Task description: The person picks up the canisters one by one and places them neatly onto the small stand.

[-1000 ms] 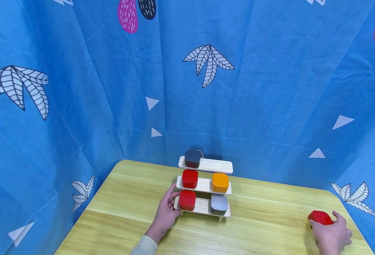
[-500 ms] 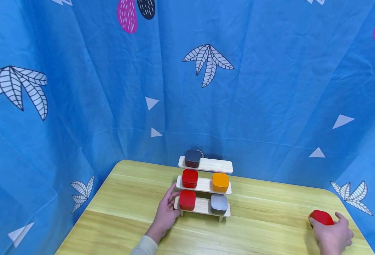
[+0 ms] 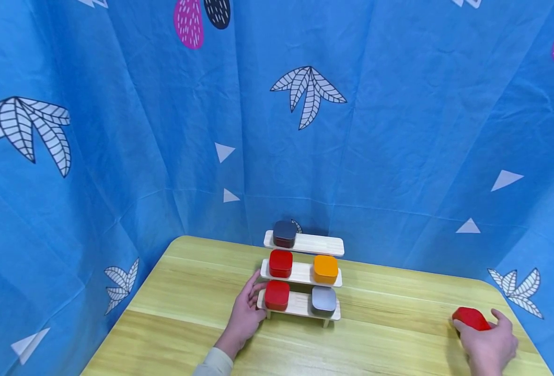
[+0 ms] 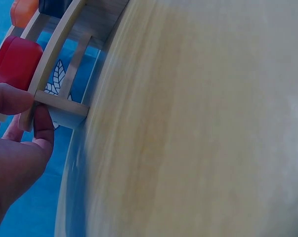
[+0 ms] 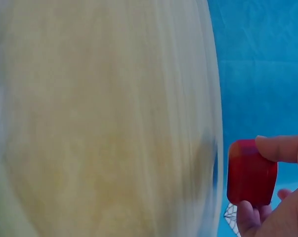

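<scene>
A small three-tier wooden shelf stand (image 3: 300, 302) stands on the table. My left hand (image 3: 246, 313) holds its left end, thumb and fingers pinching the end of the lowest board in the left wrist view. On the bottom tier are a red box (image 3: 277, 295) and a grey box (image 3: 323, 301), all the boxes being small with rounded corners. The middle tier bears another red box (image 3: 280, 263) and an orange box (image 3: 325, 269); a dark navy box (image 3: 284, 234) sits top left. Far right, my right hand (image 3: 491, 342) grips a third red box (image 5: 251, 173) between thumb and fingers.
The light wooden table (image 3: 390, 318) has rounded far corners. A blue patterned curtain (image 3: 399, 130) hangs close behind it and along its sides. Bare tabletop stretches between the stand and my right hand.
My right hand and its red box have shifted slightly, first right, then back left and a little away from me. The left hand and the stand have stayed put.
</scene>
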Demonstrator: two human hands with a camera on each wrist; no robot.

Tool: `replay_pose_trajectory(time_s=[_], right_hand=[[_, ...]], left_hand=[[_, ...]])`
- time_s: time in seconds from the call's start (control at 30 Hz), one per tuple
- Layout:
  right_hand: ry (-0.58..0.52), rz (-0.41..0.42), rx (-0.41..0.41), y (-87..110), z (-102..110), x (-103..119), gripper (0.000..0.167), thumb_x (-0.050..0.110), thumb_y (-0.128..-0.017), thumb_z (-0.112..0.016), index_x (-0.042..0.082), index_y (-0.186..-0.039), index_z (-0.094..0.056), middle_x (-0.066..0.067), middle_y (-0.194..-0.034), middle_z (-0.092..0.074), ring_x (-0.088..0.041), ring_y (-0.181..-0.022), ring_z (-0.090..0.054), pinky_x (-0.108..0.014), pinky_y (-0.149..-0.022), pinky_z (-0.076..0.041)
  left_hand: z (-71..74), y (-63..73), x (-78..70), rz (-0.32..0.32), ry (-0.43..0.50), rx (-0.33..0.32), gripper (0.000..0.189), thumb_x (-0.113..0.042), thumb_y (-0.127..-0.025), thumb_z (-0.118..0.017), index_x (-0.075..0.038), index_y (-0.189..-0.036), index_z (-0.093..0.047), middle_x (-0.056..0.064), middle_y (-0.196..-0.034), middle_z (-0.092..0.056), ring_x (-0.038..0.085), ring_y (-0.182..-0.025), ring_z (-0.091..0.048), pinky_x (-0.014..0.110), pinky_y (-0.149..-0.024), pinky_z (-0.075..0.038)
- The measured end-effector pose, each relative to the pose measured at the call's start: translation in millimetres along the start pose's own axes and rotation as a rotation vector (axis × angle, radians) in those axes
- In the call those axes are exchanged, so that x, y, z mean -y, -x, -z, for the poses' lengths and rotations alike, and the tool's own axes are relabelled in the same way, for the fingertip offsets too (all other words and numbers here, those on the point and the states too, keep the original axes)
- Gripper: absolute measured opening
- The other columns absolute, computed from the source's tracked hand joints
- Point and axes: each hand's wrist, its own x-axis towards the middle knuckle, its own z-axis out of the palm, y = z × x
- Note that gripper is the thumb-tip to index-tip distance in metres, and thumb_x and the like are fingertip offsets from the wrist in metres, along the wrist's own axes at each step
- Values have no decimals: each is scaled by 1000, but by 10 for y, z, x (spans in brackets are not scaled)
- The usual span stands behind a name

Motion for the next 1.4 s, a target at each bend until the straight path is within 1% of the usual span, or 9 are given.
replay_pose_trajectory(time_s=[0.17,0.47,0.67,0.87,1.0,1.13,1.23,1.3,1.4], right_hand=[[-1,29,20,28,-2,52,104,14,-79,-80,7,-160,-14,-34,-151,-26,-52,-140,-16,-68,-95,-39],[26,66,67,73,30,177,109,14,-79,-82,7,-160,-10,-35,-150,-25,-57,-134,-21,-68,-88,-43],[38,113,49,126,46,278,109,15,-78,-83,7,-160,-12,-34,-149,-28,-56,-131,-26,-68,-87,-44],[38,145,39,153,49,353,107,14,-78,-82,9,-160,-13,-33,-149,-32,-54,-129,-29,-63,-86,-45],[34,161,41,172,49,401,107,14,-78,-82,10,-161,-14,-31,-149,-32,-53,-129,-30,-61,-84,-46],[34,193,45,208,64,460,104,13,-80,-81,11,-160,-15,-29,-148,-35,-52,-127,-34,-51,-76,-49],[28,207,47,250,72,520,103,12,-81,-80,11,-160,-16,-29,-147,-35,-51,-126,-36,-49,-73,-50],[18,206,49,285,74,561,103,11,-81,-81,11,-160,-15,-29,-148,-34,-52,-127,-36,-54,-77,-52],[8,206,50,336,74,630,103,10,-82,-80,12,-161,-14,-29,-150,-32,-53,-129,-34,-63,-86,-48]], left_hand=[[7,3,9,-9,3,2,100,24,-77,-58,-24,-159,-29,8,-142,-51,31,-118,-51,33,-84,-52],[6,9,16,-8,-3,-2,100,25,-76,-58,-25,-159,-30,7,-142,-51,31,-118,-49,32,-84,-50],[7,7,20,-11,-2,-2,100,25,-76,-57,-25,-159,-30,8,-142,-51,31,-118,-49,32,-83,-50],[11,3,16,-17,14,6,100,24,-77,-58,-24,-159,-29,8,-143,-50,30,-119,-50,31,-81,-51],[14,-3,16,-19,23,12,99,24,-77,-58,-24,-159,-29,9,-143,-50,30,-118,-51,32,-82,-52],[10,-6,16,-10,22,8,99,24,-77,-58,-25,-159,-30,8,-142,-51,30,-118,-52,33,-84,-53],[8,-10,16,-6,21,3,100,25,-77,-58,-26,-158,-31,8,-142,-51,31,-118,-51,34,-85,-53],[8,-13,15,-5,17,2,99,25,-77,-58,-26,-158,-31,8,-142,-51,31,-119,-51,34,-86,-52],[12,-16,14,-3,16,0,99,24,-78,-58,-25,-158,-31,8,-142,-51,31,-119,-51,34,-87,-52]])
